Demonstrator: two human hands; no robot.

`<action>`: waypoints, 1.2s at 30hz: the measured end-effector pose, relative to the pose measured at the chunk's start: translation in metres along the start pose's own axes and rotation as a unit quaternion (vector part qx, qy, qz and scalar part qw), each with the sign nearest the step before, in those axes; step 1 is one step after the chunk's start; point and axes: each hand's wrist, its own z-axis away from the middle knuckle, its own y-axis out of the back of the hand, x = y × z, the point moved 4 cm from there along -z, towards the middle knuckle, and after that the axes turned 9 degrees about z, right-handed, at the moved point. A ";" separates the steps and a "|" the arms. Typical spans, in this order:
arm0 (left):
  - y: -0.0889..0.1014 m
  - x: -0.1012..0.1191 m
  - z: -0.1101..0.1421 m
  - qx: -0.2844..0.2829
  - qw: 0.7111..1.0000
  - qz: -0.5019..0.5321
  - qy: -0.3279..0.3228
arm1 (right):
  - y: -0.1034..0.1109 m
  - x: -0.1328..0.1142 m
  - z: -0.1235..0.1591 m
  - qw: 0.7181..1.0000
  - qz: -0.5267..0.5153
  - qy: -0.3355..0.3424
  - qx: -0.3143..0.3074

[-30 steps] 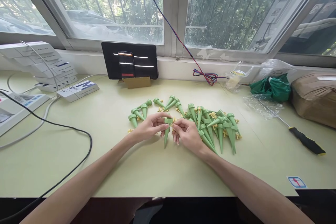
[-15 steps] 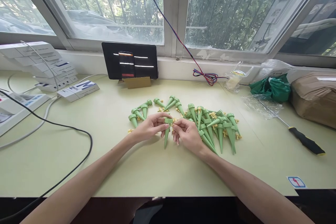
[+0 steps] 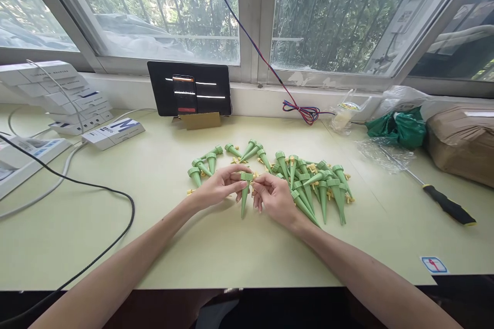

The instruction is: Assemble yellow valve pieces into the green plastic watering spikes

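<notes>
**Green tapered plastic spike [image 3: 244,201] held mid-view, tip down**

Left hand [image 3: 219,186] pinches its ridged green cap [image 3: 246,177], thumb against fingers, seemingly to steady it, tip toward 6 o'clock; right hand [image 3: 274,197] pinches what looks like a small yellow plastic fitting [image 3: 255,175] at the cap's 3 o'clock side; too small to tell if seated; heap of green conical plastic spikes [image 3: 323,200] at 3 o'clock, probably for easy reach.

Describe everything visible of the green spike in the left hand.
The green spike looks like plastic: a wider cap above a cone narrowing to a point. It is nearly upright, tip down, over the middle of the table. The left hand grips it by the cap, thumb on the near side. The right hand is at its right, by a small yellow piece; whether that joins the spike, or the tip touches the table, I cannot tell.
</notes>
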 end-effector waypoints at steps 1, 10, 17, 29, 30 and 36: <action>0.000 0.000 0.000 -0.002 1.000 0.001 -0.005 | 0.000 0.000 0.000 1.000 -0.013 -0.006 -0.002; -0.001 0.002 0.001 -0.001 1.000 -0.008 0.022 | 0.002 -0.004 0.003 0.998 0.059 0.025 -0.001; 0.002 -0.002 0.001 0.000 1.000 0.008 0.023 | 0.000 -0.005 0.003 0.999 0.042 0.024 -0.001; 0.003 -0.001 0.001 0.007 1.000 0.002 0.030 | -0.001 -0.004 0.001 1.000 0.004 0.014 0.000; 0.003 -0.001 0.001 0.010 0.999 0.006 0.032 | -0.001 -0.004 0.001 1.000 0.004 0.016 0.000; 0.001 -0.001 0.000 0.008 0.994 0.096 0.051 | -0.002 -0.006 0.002 1.000 -0.007 0.013 -0.003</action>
